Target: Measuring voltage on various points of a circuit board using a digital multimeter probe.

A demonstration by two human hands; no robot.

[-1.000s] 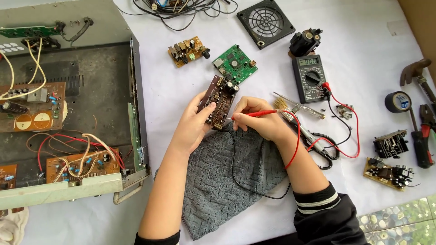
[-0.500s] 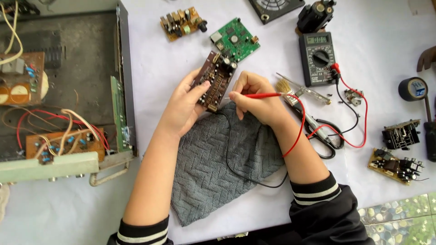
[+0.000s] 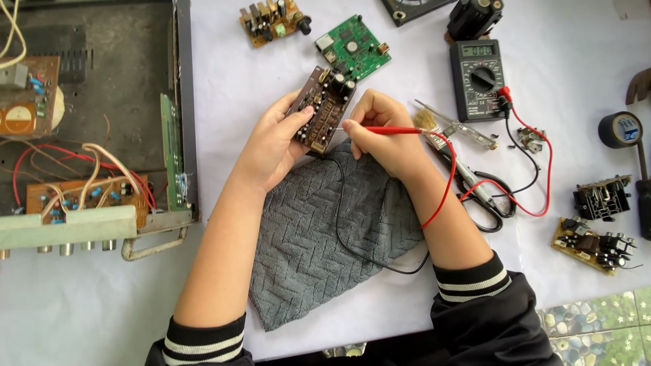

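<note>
left hand (image 3: 274,146): wrapped around the brown circuit board (image 3: 321,108), fingers on its edges, holding it tilted above the top edge of the grey cloth (image 3: 325,237).
right hand (image 3: 383,132): pinched shut on the red probe (image 3: 390,130) like a pen, metal tip on the components in the middle of the board.
board position: in the air between both hands, just below the green circuit board (image 3: 352,47), not resting on the table (image 3: 271,74).
risk, slip: board is only hand-held, so the tip can skate off the point and bridge two neighbouring pins; my judgement, contacts are too small to see.
risk, lead snag: red lead (image 3: 536,169) loops over the scissors (image 3: 485,196) and past the brush (image 3: 427,122); a tug could drag them or pull the plug at the multimeter (image 3: 478,78).
risk, black lead (image 3: 352,224): runs across the cloth and up under the board; its tip is hidden, contact cannot be confirmed.
risk, reading: meter sits well to the right of the board, so the eyes leave the tip to read it.
count, loose boards on the table: 5 including the held one; 3 at top centre, 2 at the right edge.
count, probe leads: 2, one red and one black.
count, meters: 1.
count, cloths: 1.
count, scissors: 1.
count, tape roll (image 3: 620,129): 1.
count, open chassis (image 3: 88,135): 1, left, with wired boards inside.
</note>
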